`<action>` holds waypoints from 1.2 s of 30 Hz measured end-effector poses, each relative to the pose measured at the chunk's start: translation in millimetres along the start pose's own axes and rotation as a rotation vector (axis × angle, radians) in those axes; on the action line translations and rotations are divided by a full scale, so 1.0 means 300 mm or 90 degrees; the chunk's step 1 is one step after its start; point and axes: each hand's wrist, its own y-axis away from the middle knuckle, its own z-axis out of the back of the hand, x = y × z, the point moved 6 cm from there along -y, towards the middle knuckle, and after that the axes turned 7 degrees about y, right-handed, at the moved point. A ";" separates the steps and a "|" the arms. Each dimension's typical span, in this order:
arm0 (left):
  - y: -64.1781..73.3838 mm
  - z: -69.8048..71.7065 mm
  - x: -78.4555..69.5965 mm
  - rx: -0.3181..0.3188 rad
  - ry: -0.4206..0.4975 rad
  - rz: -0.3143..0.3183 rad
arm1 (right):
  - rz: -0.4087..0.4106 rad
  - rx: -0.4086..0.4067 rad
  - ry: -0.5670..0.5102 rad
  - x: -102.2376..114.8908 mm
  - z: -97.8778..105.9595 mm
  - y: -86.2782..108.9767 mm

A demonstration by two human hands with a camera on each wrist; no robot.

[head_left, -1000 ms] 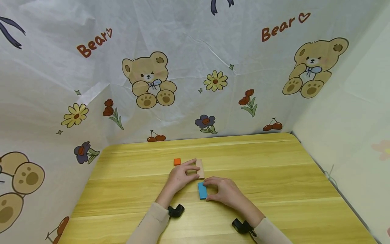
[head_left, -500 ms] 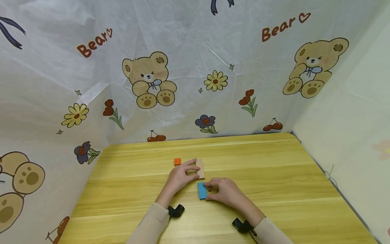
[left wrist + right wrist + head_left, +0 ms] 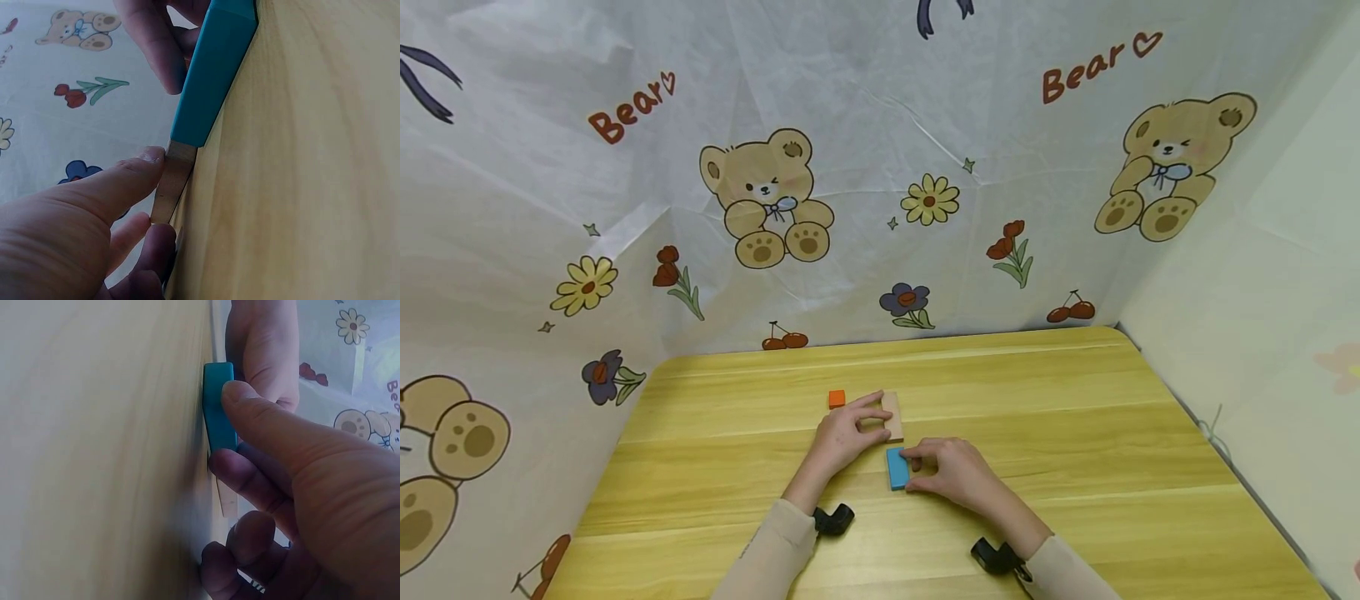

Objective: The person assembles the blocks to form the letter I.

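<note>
A pale wooden block lies flat near the middle of the table. My left hand holds it from the left, thumb at its near end and fingertips toward its far end. Just nearer to me lies a blue block, flat and nearly in line with the wooden one. At its right side, the thumb and index finger of my right hand pinch it, the other fingers curled beneath. In the left wrist view the blue block overlaps the end of the wooden block. An orange block sits beyond my left hand.
The wood-grain table reaches back to a white cloth printed with bears and flowers. A pale wall borders the right side. Black wrist cameras sit on both wrists, close above the tabletop.
My right index finger has shifted slightly along the blue block, and another finger now shows curled under it. The left hand, the wooden block and the orange block stay in place.
</note>
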 end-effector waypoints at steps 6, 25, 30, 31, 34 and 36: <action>0.001 -0.003 0.002 0.000 0.004 0.001 | 0.002 -0.007 -0.007 -0.002 -0.005 -0.001; 0.000 -0.005 0.002 0.006 0.008 -0.002 | -0.003 -0.027 -0.011 -0.008 -0.007 -0.005; -0.001 -0.004 0.002 0.005 0.004 0.002 | -0.002 -0.030 -0.005 -0.007 -0.006 -0.008; -0.001 -0.004 0.003 0.003 0.005 0.005 | -0.003 -0.030 -0.004 -0.007 -0.006 -0.009; -0.001 -0.003 0.003 0.001 0.004 0.005 | -0.005 -0.030 -0.003 -0.008 -0.007 -0.011; -0.002 -0.003 0.002 0.001 0.004 0.003 | -0.006 -0.030 -0.004 -0.009 -0.007 -0.011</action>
